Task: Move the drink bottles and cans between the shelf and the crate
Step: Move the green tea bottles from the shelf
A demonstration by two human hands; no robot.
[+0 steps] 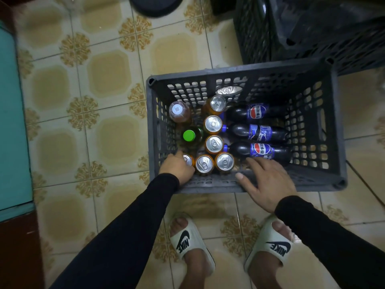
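A grey plastic crate (239, 70) stands on the tiled floor in front of me. Several orange cans with silver tops stand inside, among them one at the near wall (204, 164) and one further back (213, 124). Three dark cola bottles lie on their sides to the right (260, 132). A green-capped bottle (189, 135) and a white-capped tea bottle (177, 110) stand at the left wall. My left hand (177, 166) reaches into the near left corner and curls round a can (188, 160) there. My right hand (264, 178) lies over the near rim with fingers spread, by the nearest cola bottle (261, 150).
A second dark crate (260, 34) holding a black bag stands behind at the right. A teal panel (10, 122) runs along the left edge. A dark round object (156, 5) sits at the top. My feet in white slippers (188, 240) stand just behind the crate.
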